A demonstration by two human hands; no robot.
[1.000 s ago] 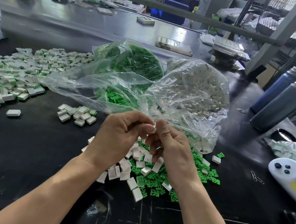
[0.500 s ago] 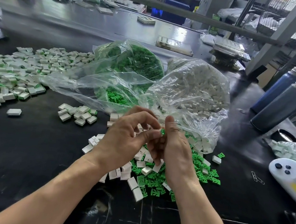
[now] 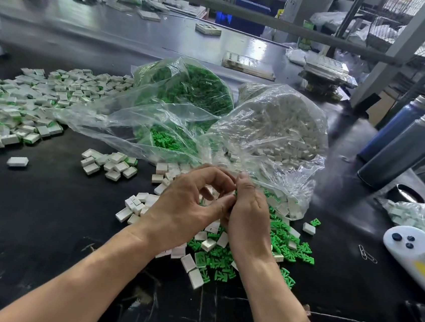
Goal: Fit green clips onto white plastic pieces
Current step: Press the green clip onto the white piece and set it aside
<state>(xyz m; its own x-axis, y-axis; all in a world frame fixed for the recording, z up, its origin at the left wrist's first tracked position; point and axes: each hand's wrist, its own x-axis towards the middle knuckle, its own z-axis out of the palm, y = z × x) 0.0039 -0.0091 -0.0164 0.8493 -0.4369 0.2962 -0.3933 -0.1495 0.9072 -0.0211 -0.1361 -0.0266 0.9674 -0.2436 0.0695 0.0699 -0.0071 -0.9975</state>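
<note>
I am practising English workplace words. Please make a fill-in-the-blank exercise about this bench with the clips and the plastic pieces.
1. The bag of green clips lies to the ____ of the bag of white plastic pieces.
2. Both bags are made of clear ____.
3. The left hand and right hand meet above a loose pile of white pieces and ____ clips.
4. Two ____ paper clips lie on the black table.

Missing words: left; plastic; green; metal
</note>
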